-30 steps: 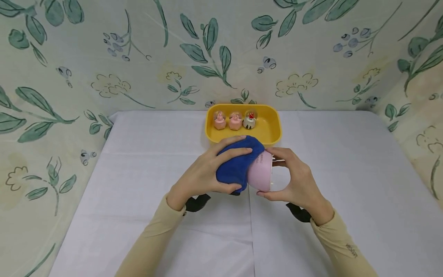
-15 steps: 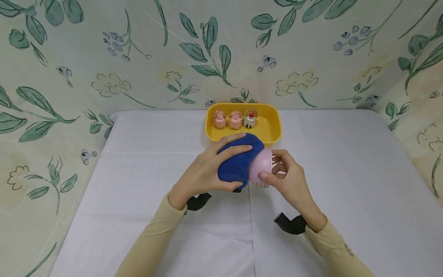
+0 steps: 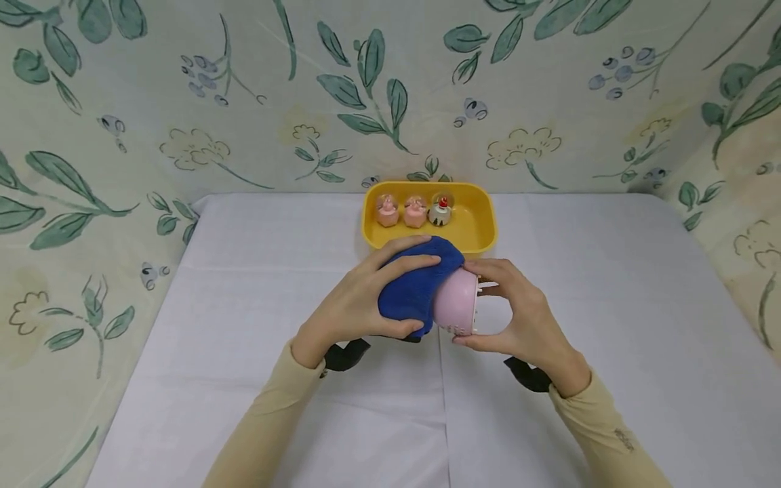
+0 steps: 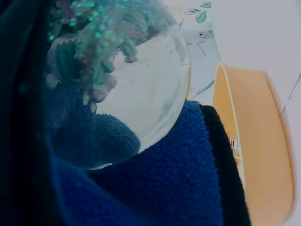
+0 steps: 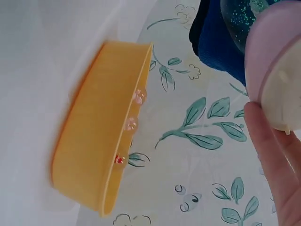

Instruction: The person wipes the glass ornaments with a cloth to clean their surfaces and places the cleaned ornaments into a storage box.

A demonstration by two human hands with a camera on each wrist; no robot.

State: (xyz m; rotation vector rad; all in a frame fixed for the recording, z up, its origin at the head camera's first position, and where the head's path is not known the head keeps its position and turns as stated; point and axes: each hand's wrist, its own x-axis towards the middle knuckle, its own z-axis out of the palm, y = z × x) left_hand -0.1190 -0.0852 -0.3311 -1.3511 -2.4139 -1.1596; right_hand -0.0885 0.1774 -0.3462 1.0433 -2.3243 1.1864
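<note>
A snow globe lies on its side between both hands, its pink base (image 3: 455, 303) facing right. The clear glass ball (image 4: 155, 80) with green glitter shows in the left wrist view, wrapped in a blue cloth (image 3: 410, 291). My left hand (image 3: 360, 295) grips the cloth around the ball, fingers over the top and thumb below. On the other side, my right hand (image 3: 521, 312) holds the rim of the base between the fingers above and the thumb below. In the right wrist view, the underside (image 5: 287, 94) of the base is pale with small feet.
Just beyond the hands stands a yellow tray (image 3: 478, 247) with two small pink figurines (image 3: 415, 213) and a white one (image 3: 440, 213) with a red top. A white cloth (image 3: 274, 237) covers the table, and a patterned backdrop (image 3: 256, 81) rises behind.
My right hand swung its thumb up across the base, then drew it back below and spread its grip again. The base has rotated; its lettering is out of sight. My left hand stays nearly still.
</note>
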